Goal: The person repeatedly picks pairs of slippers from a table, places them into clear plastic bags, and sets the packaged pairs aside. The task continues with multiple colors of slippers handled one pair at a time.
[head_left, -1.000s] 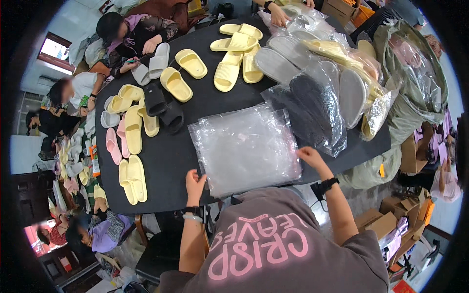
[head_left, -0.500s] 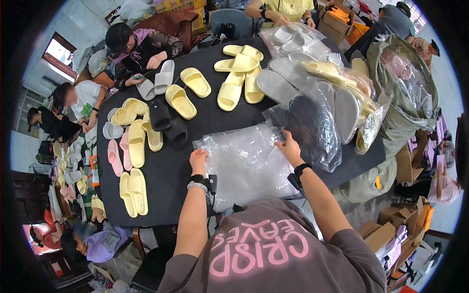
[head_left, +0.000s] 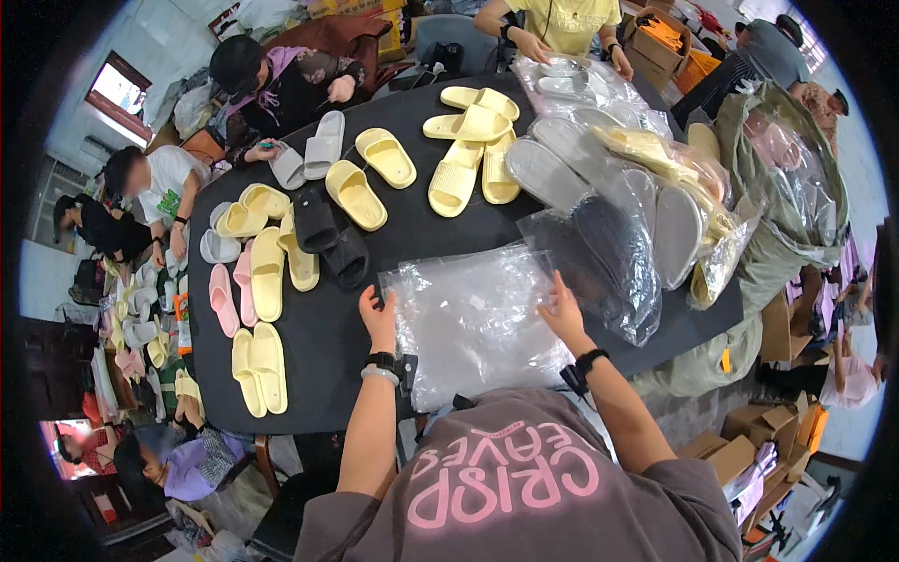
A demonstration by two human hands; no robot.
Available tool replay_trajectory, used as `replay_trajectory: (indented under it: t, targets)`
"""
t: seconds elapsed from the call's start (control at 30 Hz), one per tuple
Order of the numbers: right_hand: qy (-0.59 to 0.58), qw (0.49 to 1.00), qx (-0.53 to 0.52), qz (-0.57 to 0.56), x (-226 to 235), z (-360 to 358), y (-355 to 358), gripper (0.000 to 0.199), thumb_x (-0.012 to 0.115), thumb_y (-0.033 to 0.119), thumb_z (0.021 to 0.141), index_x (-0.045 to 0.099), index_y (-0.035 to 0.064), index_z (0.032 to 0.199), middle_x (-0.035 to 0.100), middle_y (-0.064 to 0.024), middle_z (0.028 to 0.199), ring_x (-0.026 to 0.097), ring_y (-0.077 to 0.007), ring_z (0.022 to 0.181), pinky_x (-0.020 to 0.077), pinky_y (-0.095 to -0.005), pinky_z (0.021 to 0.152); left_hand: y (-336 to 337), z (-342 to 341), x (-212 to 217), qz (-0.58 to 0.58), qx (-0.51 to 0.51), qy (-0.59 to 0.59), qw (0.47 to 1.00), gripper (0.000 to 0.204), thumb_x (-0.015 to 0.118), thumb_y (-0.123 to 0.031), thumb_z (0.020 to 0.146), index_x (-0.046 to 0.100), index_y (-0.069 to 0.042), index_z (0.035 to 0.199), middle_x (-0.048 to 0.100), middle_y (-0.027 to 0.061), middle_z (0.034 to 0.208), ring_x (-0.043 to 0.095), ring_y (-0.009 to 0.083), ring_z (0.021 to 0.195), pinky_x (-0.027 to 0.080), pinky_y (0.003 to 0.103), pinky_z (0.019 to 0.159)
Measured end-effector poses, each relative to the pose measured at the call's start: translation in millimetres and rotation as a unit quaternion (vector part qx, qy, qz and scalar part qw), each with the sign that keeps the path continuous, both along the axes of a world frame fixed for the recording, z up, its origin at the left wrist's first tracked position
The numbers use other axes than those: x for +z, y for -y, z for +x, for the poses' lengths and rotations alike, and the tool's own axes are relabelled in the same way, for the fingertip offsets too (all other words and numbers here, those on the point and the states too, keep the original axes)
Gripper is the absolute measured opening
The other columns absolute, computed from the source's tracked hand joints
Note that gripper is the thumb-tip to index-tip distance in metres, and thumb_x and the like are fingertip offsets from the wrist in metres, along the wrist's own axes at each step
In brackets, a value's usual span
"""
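Single view only: head-worn wide fisheye, left unit of side-by-side pair. Looks steeply down and forward over wearer's own chest onto round-edged black tabletop. Picture upright, unmirrored. Forearms enter from lower edge; left hand and right hand sit near frame centre, close to lens. Straight edges bow toward rim; dark circular vignette at corners. Far table side, beyond hands, appears small near top. No second view, no overlap.
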State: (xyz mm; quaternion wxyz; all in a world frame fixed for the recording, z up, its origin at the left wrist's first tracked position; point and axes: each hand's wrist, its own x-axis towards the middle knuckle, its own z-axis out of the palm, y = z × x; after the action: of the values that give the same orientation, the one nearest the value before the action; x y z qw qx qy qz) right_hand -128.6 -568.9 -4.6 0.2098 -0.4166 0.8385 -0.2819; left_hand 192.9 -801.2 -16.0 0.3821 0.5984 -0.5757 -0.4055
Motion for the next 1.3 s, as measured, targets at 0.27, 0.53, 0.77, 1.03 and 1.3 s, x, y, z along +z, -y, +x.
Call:
replay_trajectory:
  t: [0.27,0.53,0.77,1.03,1.3]
  targets:
    - [-0.023,0.986,-0.075,0.144,-14.3,19.4,-53.9,0.104,0.073,0.052,0.068,0.022,0.0018,0.143,0.033,-0.0229,0.139,0.032,-0.0414,0.127,0.0332,-0.0487,0.102,-44.2,22.2,3.9,0.308,-0.1,-0.014,0.946,0.088,0.084,-0.037,0.065,0.04,0.009,0.126,0.049,0.02,0.123,0.051,0.0243,0.109,0.044,0.034,0.09]
    - [0.008,0.988,-0.093,0.125,-24.2,10.9,-50.4,0.099,0.077,0.046,0.068,0.026,-0.0026,0.138,0.035,-0.0285,0.133,0.043,-0.0436,0.116,0.039,-0.047,0.097,-75.1,16.0,-5.9,0.385,0.002,-0.029,0.922,0.094,0.082,-0.054,0.059,0.048,0.01,0.119,0.05,0.027,0.122,0.052,0.0311,0.113,0.042,0.039,0.096]
    - [0.021,0.969,-0.1,0.224,-7.5,-4.3,-42.9,0.091,0.077,0.052,0.063,0.039,-0.003,0.124,0.052,-0.0257,0.121,0.055,-0.0376,0.111,0.0459,-0.0414,0.09,-96.7,4.8,6.0,0.339,-0.064,0.305,0.888,0.107,0.066,-0.073,0.062,0.045,0.013,0.121,0.036,0.0295,0.133,0.037,0.041,0.124,0.034,0.05,0.101]
    - [-0.021,0.959,-0.057,0.276,-15.5,-16.2,-41.6,0.079,0.078,0.05,0.064,0.049,-0.0006,0.116,0.058,-0.0203,0.115,0.056,-0.0358,0.109,0.0464,-0.0454,0.087,-118.0,-1.5,4.6,0.253,-0.042,0.209,0.944,0.105,0.075,-0.061,0.063,0.03,0.01,0.125,0.036,0.0342,0.126,0.045,0.0428,0.113,0.038,0.049,0.094]
    - [-0.158,0.984,-0.041,0.075,-60.8,-13.7,-74.7,0.059,0.08,0.037,0.063,0.058,0.0046,0.108,0.06,-0.02,0.107,0.055,-0.0375,0.104,0.0458,-0.0464,0.084,-138.3,-5.9,5.0,0.134,-0.082,0.095,0.983,0.095,0.075,-0.041,0.074,0.02,0.011,0.13,0.059,0.0246,0.108,0.059,0.031,0.099,0.045,0.04,0.085]
